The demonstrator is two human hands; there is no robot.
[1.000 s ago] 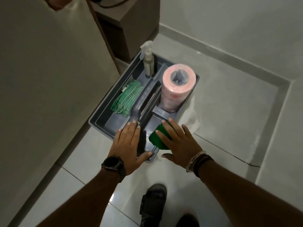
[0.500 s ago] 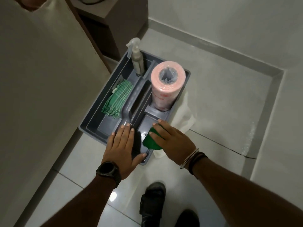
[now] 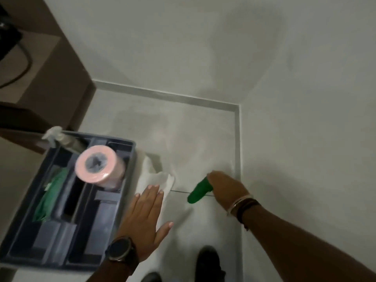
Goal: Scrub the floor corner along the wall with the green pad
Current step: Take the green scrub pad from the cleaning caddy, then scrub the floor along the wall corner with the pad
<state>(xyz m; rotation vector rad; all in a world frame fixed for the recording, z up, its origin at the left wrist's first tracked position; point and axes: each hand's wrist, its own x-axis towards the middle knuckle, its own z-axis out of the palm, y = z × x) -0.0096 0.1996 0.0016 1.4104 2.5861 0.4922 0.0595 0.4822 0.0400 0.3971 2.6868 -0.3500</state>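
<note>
So I've got the green pad point(image 3: 198, 191) pinched in my right hand point(image 3: 226, 189), hovering just over the floor point(image 3: 203, 139) short of the corner, while my left hand point(image 3: 145, 218) is spread flat and empty beside the caddy point(image 3: 130, 159). Looks like the carry-over step; next I need to reach further ahead-right and press it down along the wall point(image 3: 305, 119).

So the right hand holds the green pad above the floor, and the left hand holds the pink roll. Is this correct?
Not quite. In the head view the left hand holds nothing: it is open, fingers spread, beside the caddy. The pink roll stands in the caddy. The right hand does hold the green pad above the floor.
</note>
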